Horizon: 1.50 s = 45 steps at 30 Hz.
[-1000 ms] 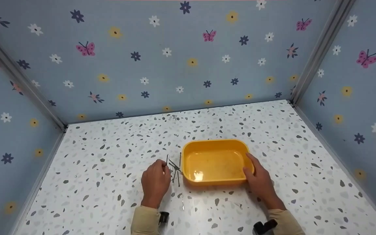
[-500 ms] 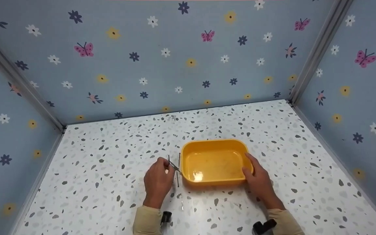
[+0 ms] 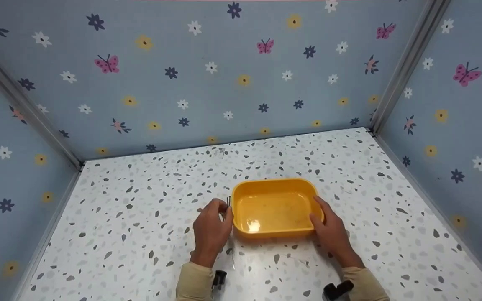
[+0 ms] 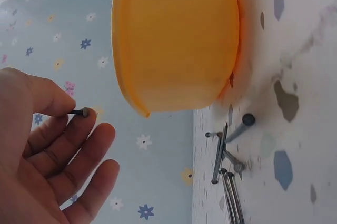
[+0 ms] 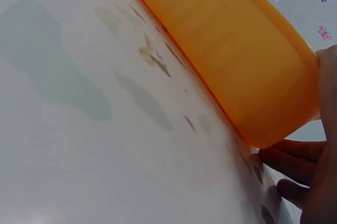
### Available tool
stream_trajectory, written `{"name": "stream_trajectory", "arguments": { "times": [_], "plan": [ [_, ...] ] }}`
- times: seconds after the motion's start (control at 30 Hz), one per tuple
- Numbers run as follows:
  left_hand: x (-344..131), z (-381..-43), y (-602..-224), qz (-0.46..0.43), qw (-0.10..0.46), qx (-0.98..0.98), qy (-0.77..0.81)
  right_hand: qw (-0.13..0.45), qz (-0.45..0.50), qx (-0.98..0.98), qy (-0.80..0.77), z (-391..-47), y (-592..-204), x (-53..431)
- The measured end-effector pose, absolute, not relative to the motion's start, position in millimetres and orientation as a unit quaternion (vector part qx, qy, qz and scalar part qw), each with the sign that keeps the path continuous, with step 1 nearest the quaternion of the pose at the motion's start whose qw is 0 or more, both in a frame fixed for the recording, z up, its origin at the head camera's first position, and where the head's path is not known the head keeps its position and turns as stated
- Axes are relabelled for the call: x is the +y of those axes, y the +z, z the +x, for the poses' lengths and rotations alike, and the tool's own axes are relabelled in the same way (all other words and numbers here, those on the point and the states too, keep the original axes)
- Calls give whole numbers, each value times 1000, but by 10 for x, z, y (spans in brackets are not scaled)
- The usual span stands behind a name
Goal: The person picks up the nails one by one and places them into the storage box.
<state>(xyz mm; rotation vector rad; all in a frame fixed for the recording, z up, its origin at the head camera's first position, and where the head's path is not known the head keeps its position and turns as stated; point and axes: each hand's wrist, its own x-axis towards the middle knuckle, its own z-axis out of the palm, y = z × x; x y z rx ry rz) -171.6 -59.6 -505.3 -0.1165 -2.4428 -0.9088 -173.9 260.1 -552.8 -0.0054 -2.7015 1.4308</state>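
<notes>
A yellow rectangular tub (image 3: 278,213) sits on the speckled tabletop, its inside bare. My left hand (image 3: 212,228) is at the tub's left side. In the left wrist view it pinches a nail (image 4: 79,112) between thumb and index finger, the other fingers loosely spread. Several loose nails (image 4: 220,153) lie in a small heap on the table by the tub, mostly hidden behind the left hand in the head view. My right hand (image 3: 333,230) grips the tub's right end, with the thumb at the rim. In the right wrist view, fingertips (image 5: 271,155) touch the tub's lower edge.
The white speckled tabletop (image 3: 140,209) spreads around the tub. Blue flowered panels (image 3: 224,62) stand at the back and both sides, with metal posts (image 3: 408,62) at the corners.
My left hand has moved right, up against the tub's left side, with the nail between its fingers, and now covers most of the loose nails. The right hand keeps its hold on the tub.
</notes>
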Motion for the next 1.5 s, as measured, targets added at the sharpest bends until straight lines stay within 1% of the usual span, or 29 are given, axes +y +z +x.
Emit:
{"name": "stream_trajectory", "arguments": {
  "times": [0.17,0.4,0.6,0.77,1.0,1.27,1.5],
  "plan": [
    [-535,-1711,-5025,-90,270,-885,-368,37,-2,-882,470,-1738,-5519,2598],
    [-400,-1687,-5021,-184,224,-871,-397,36,-9,-885,465,-1743,-5517,2604],
    [-269,-1648,-5056,-217,204,-871,-391,32,-9,-882,471,-1732,-5526,2591],
    [-175,-1632,-5058,-220,183,-879,-381,34,-7,-883,468,-1735,-5534,2596],
    [-30,-1648,-5048,-209,153,-900,-350,52,-2,-888,456,-1747,-5552,2605],
    [108,-1670,-5079,-186,150,-918,-316,45,-4,-885,464,-1744,-5527,2609],
    [200,-1669,-5096,-173,131,-927,-306,44,-8,-886,462,-1756,-5530,2607]
  ]
}}
